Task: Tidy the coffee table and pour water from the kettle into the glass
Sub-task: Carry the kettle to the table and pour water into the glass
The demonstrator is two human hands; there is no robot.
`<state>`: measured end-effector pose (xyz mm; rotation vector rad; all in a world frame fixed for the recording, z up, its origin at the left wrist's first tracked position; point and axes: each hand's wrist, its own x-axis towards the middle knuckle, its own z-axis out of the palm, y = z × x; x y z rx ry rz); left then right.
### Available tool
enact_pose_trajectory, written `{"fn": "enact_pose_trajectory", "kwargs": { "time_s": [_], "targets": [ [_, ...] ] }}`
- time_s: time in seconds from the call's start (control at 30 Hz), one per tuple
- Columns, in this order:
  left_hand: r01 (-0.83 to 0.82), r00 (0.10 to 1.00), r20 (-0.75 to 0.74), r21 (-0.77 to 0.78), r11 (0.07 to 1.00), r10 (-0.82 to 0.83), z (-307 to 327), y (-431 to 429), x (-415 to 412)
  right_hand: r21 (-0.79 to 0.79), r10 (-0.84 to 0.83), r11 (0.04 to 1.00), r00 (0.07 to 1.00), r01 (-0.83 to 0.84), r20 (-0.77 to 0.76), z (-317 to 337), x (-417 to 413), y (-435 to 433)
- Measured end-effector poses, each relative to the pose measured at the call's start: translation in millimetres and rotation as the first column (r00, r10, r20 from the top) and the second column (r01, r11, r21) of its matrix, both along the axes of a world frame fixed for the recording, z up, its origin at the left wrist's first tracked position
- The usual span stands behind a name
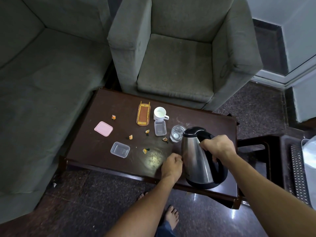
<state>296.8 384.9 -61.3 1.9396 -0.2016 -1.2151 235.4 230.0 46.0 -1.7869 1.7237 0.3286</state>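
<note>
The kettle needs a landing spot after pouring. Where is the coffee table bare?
The dark wooden coffee table is bare at its far-left corner beyond the pink lid, along the near edge between the clear plastic tub and the left hand, and behind the clear glass. Orange wrappers and the steel kettle crowd the middle and right.

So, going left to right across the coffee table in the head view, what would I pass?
Pink lid → clear tub → yellow rack → white mug → glass → kettle, gripped by the right hand.
</note>
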Motion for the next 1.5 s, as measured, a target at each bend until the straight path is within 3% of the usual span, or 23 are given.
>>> {"fn": "enact_pose_trajectory", "kwargs": {
  "time_s": [0.57,1.0,1.13,1.5],
  "targets": [
    [0.022,1.000,-0.012,-0.002,1.000,-0.022,1.5,-4.0,5.0,-0.005,-0.035,0.999,0.998,0.035,0.056,1.4,-10.1,-2.2],
    [0.031,0.993,0.112,-0.060,0.998,-0.024,41.4,-26.2,16.1,-0.030,-0.166,0.981,0.904,0.194,0.393,19.3,-72.3,13.2],
    [0.036,0.986,0.168,-0.118,0.992,-0.015,70.9,-39.6,19.5,-0.041,-0.184,0.971,0.851,0.234,0.492,36.1,-89.3,16.5],
    [0.086,0.992,0.124,-0.431,0.898,-0.035,174.0,-84.8,6.3,-0.116,-0.127,0.956,0.734,0.270,0.667,120.3,-122.9,23.5]
  ]
}}
